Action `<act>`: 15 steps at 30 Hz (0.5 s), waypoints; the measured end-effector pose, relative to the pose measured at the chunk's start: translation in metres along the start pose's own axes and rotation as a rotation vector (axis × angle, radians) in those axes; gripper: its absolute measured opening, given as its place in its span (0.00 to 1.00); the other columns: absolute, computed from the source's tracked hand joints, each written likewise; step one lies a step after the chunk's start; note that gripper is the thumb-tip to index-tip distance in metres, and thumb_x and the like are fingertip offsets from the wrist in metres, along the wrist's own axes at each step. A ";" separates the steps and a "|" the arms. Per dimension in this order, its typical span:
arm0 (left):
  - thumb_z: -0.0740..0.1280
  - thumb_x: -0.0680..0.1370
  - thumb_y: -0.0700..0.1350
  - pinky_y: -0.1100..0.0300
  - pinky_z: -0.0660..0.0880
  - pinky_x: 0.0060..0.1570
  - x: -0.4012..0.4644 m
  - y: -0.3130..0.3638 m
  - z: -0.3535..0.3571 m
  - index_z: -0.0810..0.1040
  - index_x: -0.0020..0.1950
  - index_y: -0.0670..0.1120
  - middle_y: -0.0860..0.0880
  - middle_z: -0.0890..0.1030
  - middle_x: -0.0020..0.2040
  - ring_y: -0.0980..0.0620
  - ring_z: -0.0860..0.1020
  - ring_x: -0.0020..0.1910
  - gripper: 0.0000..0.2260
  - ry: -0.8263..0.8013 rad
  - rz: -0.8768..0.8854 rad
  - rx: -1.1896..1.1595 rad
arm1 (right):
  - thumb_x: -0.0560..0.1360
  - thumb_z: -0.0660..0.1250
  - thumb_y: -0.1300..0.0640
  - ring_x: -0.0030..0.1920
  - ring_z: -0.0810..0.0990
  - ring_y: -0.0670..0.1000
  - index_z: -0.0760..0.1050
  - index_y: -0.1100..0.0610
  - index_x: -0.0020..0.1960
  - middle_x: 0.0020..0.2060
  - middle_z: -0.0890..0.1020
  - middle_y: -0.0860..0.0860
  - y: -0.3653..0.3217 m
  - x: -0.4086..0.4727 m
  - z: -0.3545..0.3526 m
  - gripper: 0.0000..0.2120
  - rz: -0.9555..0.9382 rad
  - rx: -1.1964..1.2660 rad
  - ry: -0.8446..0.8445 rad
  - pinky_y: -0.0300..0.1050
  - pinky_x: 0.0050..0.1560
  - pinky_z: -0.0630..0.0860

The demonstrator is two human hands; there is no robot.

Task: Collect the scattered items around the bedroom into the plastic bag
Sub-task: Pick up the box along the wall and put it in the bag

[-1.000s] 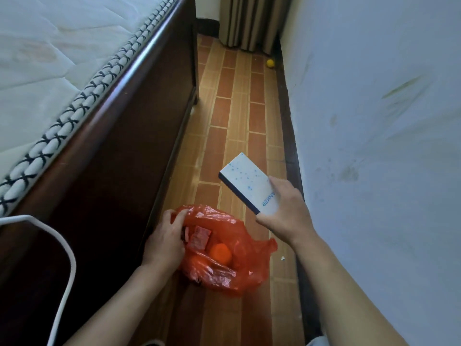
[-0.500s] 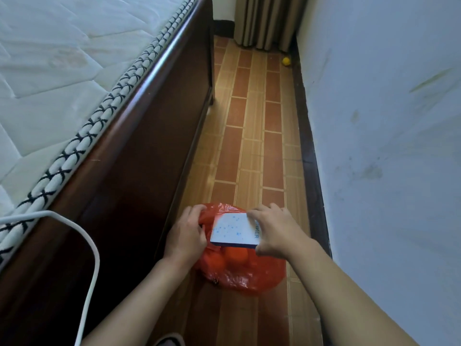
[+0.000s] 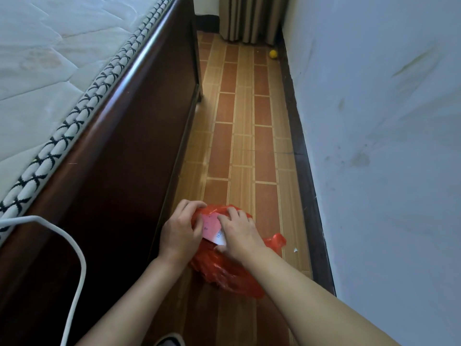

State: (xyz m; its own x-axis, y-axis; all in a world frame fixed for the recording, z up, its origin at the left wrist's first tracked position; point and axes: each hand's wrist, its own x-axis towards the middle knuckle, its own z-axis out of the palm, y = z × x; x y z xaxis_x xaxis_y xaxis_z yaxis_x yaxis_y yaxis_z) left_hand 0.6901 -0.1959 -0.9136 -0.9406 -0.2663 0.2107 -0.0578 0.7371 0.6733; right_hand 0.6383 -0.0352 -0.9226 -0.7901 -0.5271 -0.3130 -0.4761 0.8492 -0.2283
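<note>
A red plastic bag (image 3: 224,273) lies on the tiled floor between the bed and the wall. My left hand (image 3: 179,231) grips the bag's rim on its left side. My right hand (image 3: 240,236) holds a white box (image 3: 212,227) with blue dots, which is partly inside the bag's mouth and looks pink through the plastic. The bag's other contents are hidden under the box and my hands.
A dark wooden bed frame (image 3: 129,146) with a white mattress (image 3: 50,58) runs along the left. A white cable (image 3: 74,258) hangs over its edge. The wall (image 3: 374,146) stands close on the right. A small yellow ball (image 3: 273,54) lies far off near the curtain (image 3: 252,18).
My right hand brought the white box down from above the bag and pushed it into the bag's mouth. My left hand kept hold of the rim.
</note>
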 end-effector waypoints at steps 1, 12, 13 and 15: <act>0.69 0.80 0.39 0.49 0.82 0.46 0.000 0.000 0.000 0.81 0.59 0.50 0.57 0.79 0.55 0.54 0.82 0.49 0.10 0.003 -0.003 0.006 | 0.72 0.77 0.44 0.70 0.68 0.60 0.68 0.53 0.75 0.71 0.68 0.55 -0.001 0.000 -0.001 0.36 0.005 0.008 -0.023 0.60 0.69 0.70; 0.71 0.79 0.38 0.52 0.83 0.53 0.000 -0.001 0.000 0.81 0.61 0.48 0.55 0.79 0.56 0.54 0.82 0.53 0.12 -0.025 -0.014 -0.023 | 0.72 0.77 0.54 0.65 0.71 0.58 0.73 0.54 0.66 0.64 0.71 0.55 0.038 0.003 -0.031 0.25 0.300 -0.113 0.034 0.58 0.67 0.72; 0.71 0.78 0.37 0.52 0.83 0.54 0.000 -0.001 0.000 0.81 0.63 0.47 0.54 0.79 0.58 0.53 0.82 0.55 0.15 -0.043 -0.028 -0.004 | 0.72 0.76 0.54 0.66 0.70 0.59 0.72 0.54 0.67 0.66 0.70 0.56 0.040 0.002 -0.033 0.26 0.354 -0.102 0.008 0.59 0.67 0.72; 0.73 0.75 0.36 0.51 0.82 0.54 0.001 -0.002 0.000 0.77 0.69 0.48 0.52 0.76 0.62 0.48 0.81 0.57 0.22 -0.108 -0.099 0.083 | 0.74 0.74 0.53 0.66 0.72 0.59 0.72 0.55 0.68 0.66 0.71 0.56 0.044 -0.002 -0.036 0.24 0.434 -0.079 -0.060 0.58 0.65 0.73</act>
State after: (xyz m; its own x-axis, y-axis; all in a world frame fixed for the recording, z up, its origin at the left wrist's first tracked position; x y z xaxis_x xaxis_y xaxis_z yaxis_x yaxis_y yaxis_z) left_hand 0.6888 -0.1977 -0.9153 -0.9591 -0.2752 0.0658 -0.1753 0.7605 0.6252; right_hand 0.6052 0.0042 -0.8983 -0.9006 -0.1199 -0.4177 -0.1351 0.9908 0.0069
